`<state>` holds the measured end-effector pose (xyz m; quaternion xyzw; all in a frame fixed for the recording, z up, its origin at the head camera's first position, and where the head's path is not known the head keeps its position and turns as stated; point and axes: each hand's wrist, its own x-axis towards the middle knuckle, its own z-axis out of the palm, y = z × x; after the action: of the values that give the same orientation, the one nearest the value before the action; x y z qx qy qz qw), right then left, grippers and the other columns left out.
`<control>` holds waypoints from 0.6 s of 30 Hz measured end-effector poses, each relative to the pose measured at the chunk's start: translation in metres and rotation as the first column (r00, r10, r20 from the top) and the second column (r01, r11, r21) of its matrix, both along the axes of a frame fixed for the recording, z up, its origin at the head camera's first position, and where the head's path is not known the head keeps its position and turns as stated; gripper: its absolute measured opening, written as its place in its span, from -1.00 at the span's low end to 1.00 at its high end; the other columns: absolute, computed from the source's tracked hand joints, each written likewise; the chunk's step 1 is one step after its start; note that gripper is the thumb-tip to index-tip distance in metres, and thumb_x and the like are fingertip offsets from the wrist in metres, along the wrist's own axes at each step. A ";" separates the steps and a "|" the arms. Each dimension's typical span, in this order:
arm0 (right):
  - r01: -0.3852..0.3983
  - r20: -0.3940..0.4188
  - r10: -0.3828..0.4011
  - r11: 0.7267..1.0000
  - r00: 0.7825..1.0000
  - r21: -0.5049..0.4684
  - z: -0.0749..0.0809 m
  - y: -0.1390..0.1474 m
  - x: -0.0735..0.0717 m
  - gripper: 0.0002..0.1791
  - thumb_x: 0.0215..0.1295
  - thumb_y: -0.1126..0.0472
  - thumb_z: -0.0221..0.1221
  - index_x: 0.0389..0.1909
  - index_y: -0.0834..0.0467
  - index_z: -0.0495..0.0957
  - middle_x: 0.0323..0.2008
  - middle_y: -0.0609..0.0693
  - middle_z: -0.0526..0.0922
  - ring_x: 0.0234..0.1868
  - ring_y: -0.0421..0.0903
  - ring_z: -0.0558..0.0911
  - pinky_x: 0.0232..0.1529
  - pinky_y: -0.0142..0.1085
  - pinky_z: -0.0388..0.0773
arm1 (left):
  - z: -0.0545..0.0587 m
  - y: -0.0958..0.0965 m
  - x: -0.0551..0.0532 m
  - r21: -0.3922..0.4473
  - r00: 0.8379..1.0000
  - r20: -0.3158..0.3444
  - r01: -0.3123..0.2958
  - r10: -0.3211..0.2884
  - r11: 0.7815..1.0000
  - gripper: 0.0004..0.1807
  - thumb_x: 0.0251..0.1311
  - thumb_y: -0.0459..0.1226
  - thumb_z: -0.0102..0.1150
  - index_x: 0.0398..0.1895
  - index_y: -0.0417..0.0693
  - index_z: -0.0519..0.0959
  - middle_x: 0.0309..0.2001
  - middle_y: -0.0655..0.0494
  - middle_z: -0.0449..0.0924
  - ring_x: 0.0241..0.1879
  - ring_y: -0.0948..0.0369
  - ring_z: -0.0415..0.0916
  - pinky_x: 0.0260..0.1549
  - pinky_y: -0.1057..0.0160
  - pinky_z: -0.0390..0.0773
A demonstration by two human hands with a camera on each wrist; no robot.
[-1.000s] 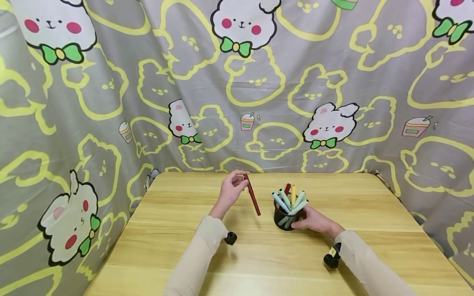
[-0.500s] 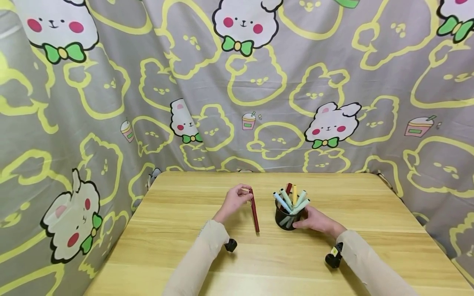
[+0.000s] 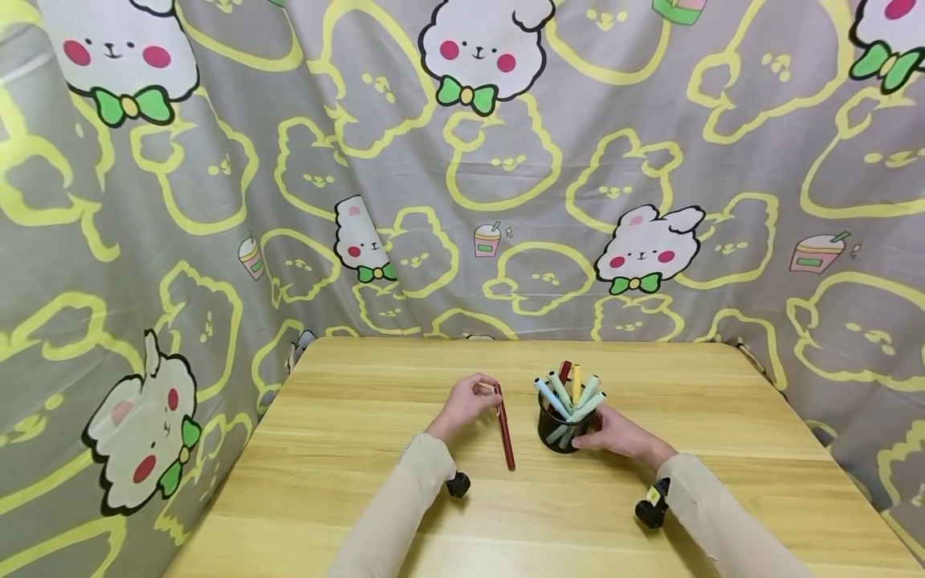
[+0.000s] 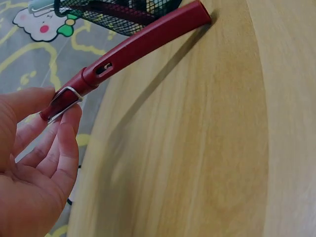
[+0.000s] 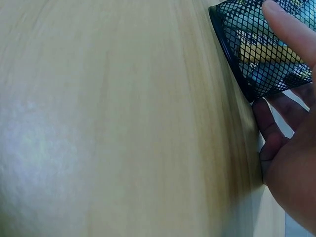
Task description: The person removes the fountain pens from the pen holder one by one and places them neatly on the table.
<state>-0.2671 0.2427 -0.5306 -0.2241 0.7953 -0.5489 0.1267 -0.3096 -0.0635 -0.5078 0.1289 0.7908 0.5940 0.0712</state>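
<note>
My left hand (image 3: 468,405) pinches a dark red fountain pen (image 3: 506,433) by its cap end. In the left wrist view, the thumb and fingers meet at the metal clip (image 4: 65,101), and the far end of the pen meets its shadow at the tabletop; whether it touches cannot be told. A black mesh pen cup (image 3: 556,433) stands upright to the right of the pen. Curled round the cup's right side is my right hand (image 3: 620,433), its thumb along the mesh (image 5: 266,54). Several pale blue and green pens, a yellow pen (image 3: 576,384) and another dark red pen (image 3: 564,372) lean in the cup.
The wooden table (image 3: 347,401) reaches to a grey patterned curtain (image 3: 405,177) at the back and sides. Each wrist wears a small black camera, one on the left (image 3: 458,484) and one on the right (image 3: 652,506).
My left hand has come down and nearer with the red pen, whose lower end is now close to the tabletop. The right hand and the cup have stayed in place.
</note>
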 end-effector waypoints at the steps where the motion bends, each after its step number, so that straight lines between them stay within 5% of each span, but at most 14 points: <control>1: -0.001 -0.002 0.001 1.000 1.000 -0.004 -0.001 0.000 0.000 -0.19 0.05 0.25 0.39 0.28 0.35 0.20 0.21 0.30 0.36 0.18 0.07 0.37 0.09 -0.38 0.31 | -0.002 0.000 0.000 -0.014 1.000 0.006 0.003 -0.003 1.000 -0.67 0.08 -0.40 0.30 -0.05 -0.25 0.53 -0.31 -0.06 0.62 -0.33 -0.10 0.59 -0.28 0.14 0.57; 8: -0.010 -0.028 0.010 1.000 1.000 -0.002 -0.003 0.000 0.002 -0.20 0.08 0.24 0.37 0.29 0.36 0.19 0.20 0.31 0.37 0.16 0.05 0.39 0.08 -0.39 0.33 | -0.007 0.003 -0.002 -0.069 0.999 0.032 0.013 -0.010 0.998 -0.68 0.09 -0.36 0.32 -0.07 -0.20 0.54 -0.33 0.03 0.61 -0.41 0.14 0.57 -0.31 0.22 0.55; 18: 0.010 0.005 -0.010 1.000 1.000 0.010 -0.002 -0.001 0.001 -0.23 0.07 0.25 0.38 0.25 0.37 0.22 0.18 0.31 0.39 0.15 0.10 0.39 0.06 -0.41 0.33 | -0.012 0.008 -0.004 -0.152 0.999 0.031 0.036 -0.031 0.988 -0.71 0.13 -0.34 0.29 -0.08 -0.23 0.55 -0.36 0.06 0.60 -0.43 0.20 0.57 -0.43 0.31 0.49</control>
<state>-0.2660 0.2422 -0.5325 -0.2184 0.7988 -0.5460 0.1269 -0.3132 -0.0560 -0.5194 0.1279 0.8306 0.5323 0.1022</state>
